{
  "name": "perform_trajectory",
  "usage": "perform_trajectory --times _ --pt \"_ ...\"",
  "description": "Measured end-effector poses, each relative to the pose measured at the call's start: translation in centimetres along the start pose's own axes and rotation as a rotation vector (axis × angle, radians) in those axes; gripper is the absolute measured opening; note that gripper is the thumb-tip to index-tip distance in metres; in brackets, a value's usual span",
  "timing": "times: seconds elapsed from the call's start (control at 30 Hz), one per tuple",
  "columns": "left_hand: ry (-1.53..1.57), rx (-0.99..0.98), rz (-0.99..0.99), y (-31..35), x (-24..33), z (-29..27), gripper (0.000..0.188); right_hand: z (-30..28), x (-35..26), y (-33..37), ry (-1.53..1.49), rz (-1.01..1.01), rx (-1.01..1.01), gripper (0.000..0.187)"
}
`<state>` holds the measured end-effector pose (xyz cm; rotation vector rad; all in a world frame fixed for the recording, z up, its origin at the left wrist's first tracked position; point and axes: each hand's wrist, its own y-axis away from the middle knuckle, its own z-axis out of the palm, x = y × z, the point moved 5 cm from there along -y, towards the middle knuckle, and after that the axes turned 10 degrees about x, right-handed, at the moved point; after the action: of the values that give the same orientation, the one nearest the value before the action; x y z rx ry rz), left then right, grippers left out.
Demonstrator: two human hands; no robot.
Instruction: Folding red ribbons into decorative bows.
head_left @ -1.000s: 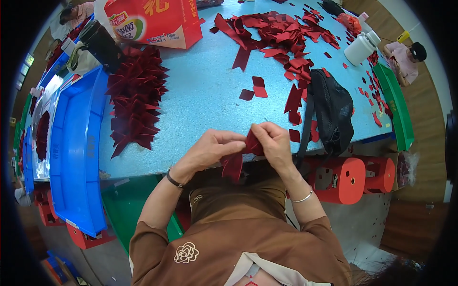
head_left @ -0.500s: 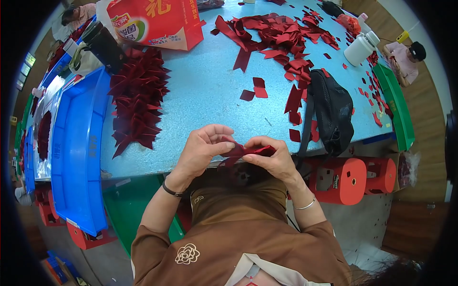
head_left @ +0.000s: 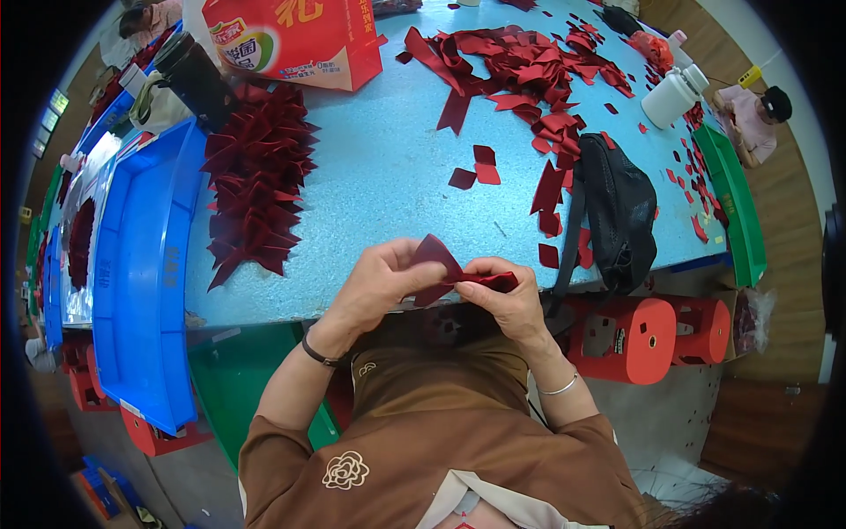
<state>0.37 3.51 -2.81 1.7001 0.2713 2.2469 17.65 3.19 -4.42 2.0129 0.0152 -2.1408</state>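
A dark red strip of smooth, ribbon-like fabric is held between the person's two hands, just above the near edge of the tabletop. The left hand has thumb and fingers pinched on its left part, and the right hand is clamped on it near the middle, thumb below and fingers curled over. The right grip seems meant to keep the gathered waist from springing loose, while the left appears to steady or shape the flap. Working close to the body probably gives both hands a clear view of the folds.

The strip narrows at the centre and flares to the left in a pointed, upright flap with a soft sheen; its right part is bunched and partly hidden by fingers.

Beyond the hands, three small dark red fabric pieces lie on the pale blue tabletop. To the left stands a dense row of folded dark red bow shapes, perhaps lined up to save room, beside a long blue plastic tray. A loose heap of red strips lies at the far side, within likely reach, and a black fabric bag rests to the right.
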Motion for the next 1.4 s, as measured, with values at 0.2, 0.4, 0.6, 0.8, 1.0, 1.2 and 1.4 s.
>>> perform_trajectory --times 0.2,0.4,0.6,0.8,1.0,1.2,1.4 --pt "0.159 0.131 -0.008 -1.6 -1.4 -1.2 0.015 0.6 -0.2 -1.0 -0.217 0.054 -0.009 0.025" --pt "0.269 0.129 -0.024 -2.2 -1.3 -1.0 0.017 -0.7 1.5 -1.5 -0.275 0.083 0.024 0.021" --pt "0.307 0.031 -0.167 -2.2 -2.0 -0.6 0.018 -0.6 1.7 -1.4 -0.301 0.153 0.058 0.014" --pt "0.341 -0.048 -0.268 -2.4 -2.7 -0.1 0.023 -0.1 1.5 -1.4 -0.292 0.135 0.012 0.013" --pt "0.24 0.105 -0.139 -2.9 -3.4 -0.1 0.02 -0.4 1.6 -1.3 -0.272 0.189 -0.053 0.014" --pt "0.292 0.286 0.058 -2.5 -4.0 -0.2 0.016 0.6 1.4 -0.4 -0.267 0.133 -0.115 0.016" --pt "0.24 0.188 -0.004 -1.7 -3.6 -0.2 0.014 0.4 0.7 -0.7 -0.178 0.134 0.007 0.015"
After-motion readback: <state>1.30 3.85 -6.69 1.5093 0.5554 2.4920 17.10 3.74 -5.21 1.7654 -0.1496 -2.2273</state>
